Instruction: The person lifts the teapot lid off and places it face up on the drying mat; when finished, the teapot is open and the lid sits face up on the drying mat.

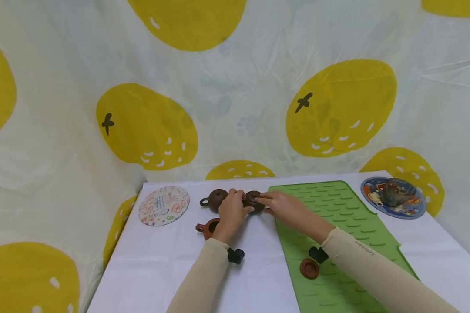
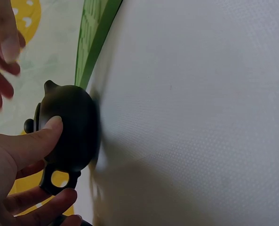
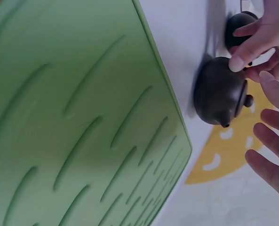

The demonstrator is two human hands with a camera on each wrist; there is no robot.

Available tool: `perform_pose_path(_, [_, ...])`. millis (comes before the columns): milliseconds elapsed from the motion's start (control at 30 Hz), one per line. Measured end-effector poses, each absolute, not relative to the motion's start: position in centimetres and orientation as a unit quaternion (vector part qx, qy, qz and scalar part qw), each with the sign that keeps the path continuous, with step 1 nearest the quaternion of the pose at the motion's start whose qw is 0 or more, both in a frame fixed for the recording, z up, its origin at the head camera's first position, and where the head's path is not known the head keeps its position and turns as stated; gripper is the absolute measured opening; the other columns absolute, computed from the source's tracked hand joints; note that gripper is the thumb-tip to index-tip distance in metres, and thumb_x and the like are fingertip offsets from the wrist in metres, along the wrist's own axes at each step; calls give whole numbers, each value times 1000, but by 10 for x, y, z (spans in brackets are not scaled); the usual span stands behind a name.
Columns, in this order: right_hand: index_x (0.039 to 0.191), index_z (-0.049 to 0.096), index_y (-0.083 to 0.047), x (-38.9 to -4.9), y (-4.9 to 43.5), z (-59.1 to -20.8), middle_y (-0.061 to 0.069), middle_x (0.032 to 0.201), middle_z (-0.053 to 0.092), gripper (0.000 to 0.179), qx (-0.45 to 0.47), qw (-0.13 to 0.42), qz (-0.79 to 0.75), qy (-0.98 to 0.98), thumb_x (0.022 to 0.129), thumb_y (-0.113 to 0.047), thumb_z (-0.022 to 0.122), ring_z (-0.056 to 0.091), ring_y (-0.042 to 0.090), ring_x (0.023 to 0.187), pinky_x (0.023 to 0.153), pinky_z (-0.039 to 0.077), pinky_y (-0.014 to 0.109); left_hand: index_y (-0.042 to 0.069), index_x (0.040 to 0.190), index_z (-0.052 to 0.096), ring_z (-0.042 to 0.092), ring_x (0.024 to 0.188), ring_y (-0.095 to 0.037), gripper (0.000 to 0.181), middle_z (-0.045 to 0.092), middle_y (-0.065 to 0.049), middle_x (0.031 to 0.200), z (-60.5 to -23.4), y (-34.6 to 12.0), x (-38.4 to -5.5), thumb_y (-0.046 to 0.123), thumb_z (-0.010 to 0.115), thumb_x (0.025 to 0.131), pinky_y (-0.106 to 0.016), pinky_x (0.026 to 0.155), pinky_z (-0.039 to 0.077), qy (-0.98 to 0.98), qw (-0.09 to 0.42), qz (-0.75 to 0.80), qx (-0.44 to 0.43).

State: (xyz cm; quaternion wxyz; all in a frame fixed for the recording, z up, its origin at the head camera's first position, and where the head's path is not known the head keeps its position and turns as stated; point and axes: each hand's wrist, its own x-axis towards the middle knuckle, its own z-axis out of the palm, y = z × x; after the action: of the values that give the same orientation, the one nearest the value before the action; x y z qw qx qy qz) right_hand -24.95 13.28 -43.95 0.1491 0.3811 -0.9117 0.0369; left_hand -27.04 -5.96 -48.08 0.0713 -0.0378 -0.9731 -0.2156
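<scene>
A dark brown teapot (image 1: 253, 208) with its lid on stands between my hands near the table's far edge. My left hand (image 1: 231, 214) grips it on the handle side; in the left wrist view its thumb presses the teapot body (image 2: 75, 125) and fingers lie by the loop handle. My right hand (image 1: 285, 208) is at the spout side, its fingers spread and relaxed in the right wrist view. Left of these is a second dark teapot (image 1: 216, 200), partly behind my left hand. A reddish-brown teapot (image 1: 208, 229) without a lid sits nearer, partly covered by my left wrist.
A green ridged mat (image 1: 337, 226) lies on the right, with a reddish-brown lid (image 1: 309, 269) near its left edge. Farther right, a translucent cup (image 1: 397, 192) stands on a blue patterned round mat (image 1: 409, 213). At the left is a floral round mat (image 1: 163, 206).
</scene>
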Motion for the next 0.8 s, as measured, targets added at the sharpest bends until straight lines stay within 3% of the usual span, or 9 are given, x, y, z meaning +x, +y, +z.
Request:
perform_pose_path(267, [133, 67, -13, -269, 120, -452, 16, 133, 67, 45, 387, 164, 41, -906, 90, -16, 78, 69, 33, 113, 91, 58, 44, 16, 103, 68, 68, 94, -27, 39, 62, -5, 108, -479, -57, -271, 39, 88, 78, -43, 75, 56, -975, 75, -208, -31])
perform_pose_path(500, [136, 66, -11, -277, 114, -462, 19, 140, 63, 47, 378, 138, 52, -914, 90, -14, 77, 67, 37, 117, 97, 55, 50, 17, 104, 69, 68, 94, -28, 38, 63, -5, 110, -478, -58, -272, 38, 88, 79, -43, 74, 56, -974, 74, -211, -29])
perform_pose_path(800, [134, 66, -8, -276, 113, -469, 18, 138, 65, 44, 362, 136, 66, -920, 91, -15, 76, 68, 36, 113, 93, 57, 47, 16, 101, 68, 69, 91, -29, 39, 63, -5, 109, -479, -58, -272, 40, 89, 78, -42, 72, 55, -974, 81, -207, -31])
